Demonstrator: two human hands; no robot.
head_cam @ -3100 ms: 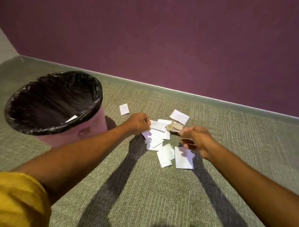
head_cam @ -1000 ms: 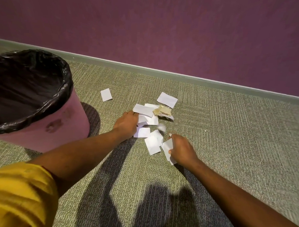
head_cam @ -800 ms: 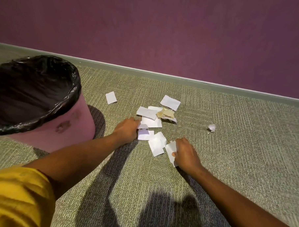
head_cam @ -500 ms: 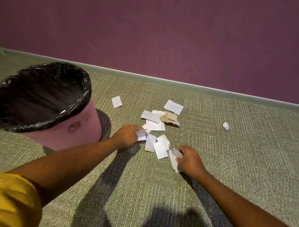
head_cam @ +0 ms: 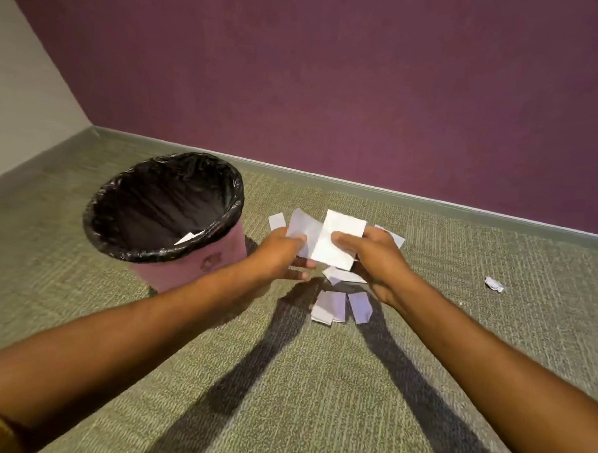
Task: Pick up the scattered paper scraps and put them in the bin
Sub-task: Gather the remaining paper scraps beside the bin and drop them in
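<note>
Paper scraps (head_cam: 340, 240) now lifted off the carpet (head_cam: 512, 263), pinched by left hand (head_cam: 278, 256) and right hand (head_cam: 380, 264).

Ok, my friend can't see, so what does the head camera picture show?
A left hand and a right hand each hold white paper scraps above green carpet, beside a pink bin lined in black. Loose scraps lie below them, and a crumpled scrap lies off to the right.

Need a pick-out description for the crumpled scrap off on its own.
Start at the pink bin on the left of the carpet and go right, past the left hand and right hand holding flat scraps. The crumpled scrap lies alone on bare carpet beyond them. It is the only wadded one; the rest in view are flat.
</note>
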